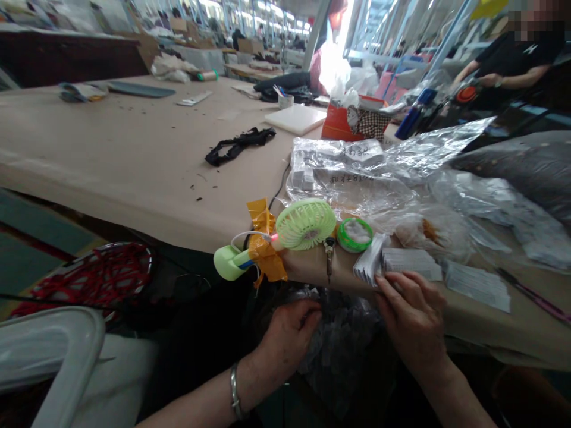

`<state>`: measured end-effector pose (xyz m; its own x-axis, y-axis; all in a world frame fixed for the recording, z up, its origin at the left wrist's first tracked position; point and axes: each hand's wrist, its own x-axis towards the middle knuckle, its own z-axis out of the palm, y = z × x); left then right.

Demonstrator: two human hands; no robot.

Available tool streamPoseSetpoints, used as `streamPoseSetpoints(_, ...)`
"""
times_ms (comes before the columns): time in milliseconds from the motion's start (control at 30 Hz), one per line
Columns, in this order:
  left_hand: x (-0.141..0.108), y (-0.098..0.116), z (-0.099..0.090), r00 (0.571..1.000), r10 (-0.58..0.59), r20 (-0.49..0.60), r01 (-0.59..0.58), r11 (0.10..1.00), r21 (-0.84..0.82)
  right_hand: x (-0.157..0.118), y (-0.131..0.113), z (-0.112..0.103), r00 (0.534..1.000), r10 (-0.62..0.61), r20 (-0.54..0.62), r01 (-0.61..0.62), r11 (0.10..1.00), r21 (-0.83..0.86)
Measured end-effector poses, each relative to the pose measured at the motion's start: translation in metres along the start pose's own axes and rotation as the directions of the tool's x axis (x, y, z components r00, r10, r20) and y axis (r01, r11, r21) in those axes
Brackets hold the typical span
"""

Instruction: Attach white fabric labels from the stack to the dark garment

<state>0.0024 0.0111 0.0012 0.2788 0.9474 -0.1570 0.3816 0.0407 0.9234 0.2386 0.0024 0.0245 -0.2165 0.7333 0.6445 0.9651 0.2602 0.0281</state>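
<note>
My left hand [292,333], with a silver bangle at the wrist, is curled just off the table's front edge; what its pinched fingers hold, if anything, is too small to tell. My right hand [413,312] rests at the table edge, its fingertips on a stack of small white labels [372,259]. Two more piles of printed labels, a middle one [411,263] and a right one [478,286], lie beside it. A green round tub [354,234] with white stuff inside sits behind the stack.
A green fan [306,224] is taped at the table edge, beside a small pointed tool [329,259]. Plastic bags [352,178] lie behind. Pink-handled scissors [535,295] are at right. A person in black [513,65] stands at back right. A red-filled basket [93,273] is at lower left.
</note>
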Motion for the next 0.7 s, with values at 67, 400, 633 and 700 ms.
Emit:
streamPoseSetpoints(67, -0.001, 0.005, 0.005, 1.0, -0.001, 0.013, 0.002, 0.998, -0.057, 0.0, 0.002, 0.0, 1.0, -0.007, -0.027, 0.008, 0.999, 0.035)
streamPoseSetpoints(400, 0.002, 0.057, 0.04, 0.86, -0.144, 0.489, 0.498, 0.445, -0.744, -0.015, -0.023, -0.035, 0.994, -0.08, -0.073, 0.1, 0.938, 0.333)
streamPoseSetpoints(633, 0.01, 0.07, 0.052, 0.849, -0.289, 0.442, 0.523, 0.347, -0.778, -0.026, -0.019, -0.038, 0.992, -0.13, 0.011, 0.117, 0.927, 0.355)
streamPoseSetpoints(700, 0.01, 0.066, 0.053, 0.829, -0.313, 0.463, 0.557, 0.396, -0.73, -0.02, -0.001, -0.03, 0.998, -0.038, 0.04, 0.028, 0.975, 0.221)
